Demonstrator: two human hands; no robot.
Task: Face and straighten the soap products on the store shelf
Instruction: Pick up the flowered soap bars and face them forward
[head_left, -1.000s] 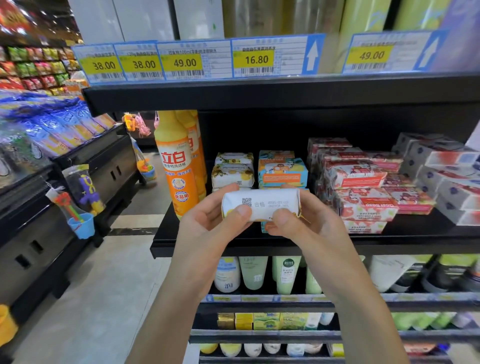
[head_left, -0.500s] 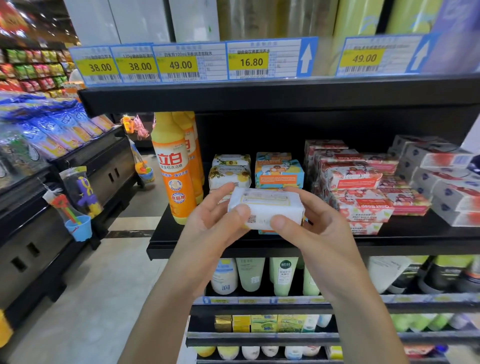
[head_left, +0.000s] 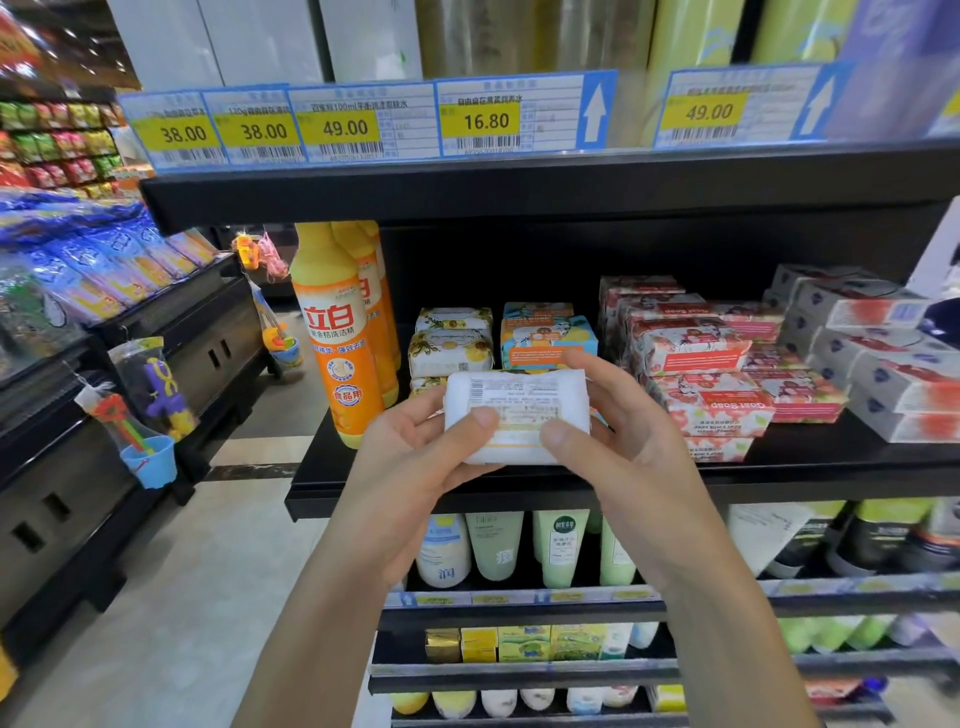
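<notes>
In the head view, both hands are gripping one white wrapped soap bar (head_left: 514, 410) in front of the black shelf (head_left: 519, 491), just above its front lip. The bar is lying long side across, and its printed back, with barcode and small text, is facing the camera.

The left hand (head_left: 410, 462) is curling round the bar's nine o'clock end, with its thumb (head_left: 483, 418) pressing on the label and its fingers reaching behind. The right hand (head_left: 623, 447) is wrapping the three o'clock end in the same way: its thumb (head_left: 558, 434) is lying on the label and its fingers are hooking over the top edge. The two thumbs are sitting near each other, apart.

At twelve o'clock from the bar, yellow-flowered soap bars (head_left: 449, 353) are sitting stacked on the shelf, with blue and orange soap boxes (head_left: 545, 343) just beside them. At ten o'clock an orange dish detergent bottle (head_left: 337, 353) is standing upright, with more of its kind behind it. At three o'clock, red goat soap boxes (head_left: 711, 405) are lying in uneven piles, some turned at an angle. Grey and white boxes (head_left: 883, 364) are stacked beyond them, toward the frame's right edge.

Price tags (head_left: 483, 119) are running along the shelf edge overhead. At six o'clock, tubes (head_left: 493, 545) are standing on the shelf below. Far out at nine o'clock, toy cups (head_left: 150, 415) are hanging from a dark cabinet.
</notes>
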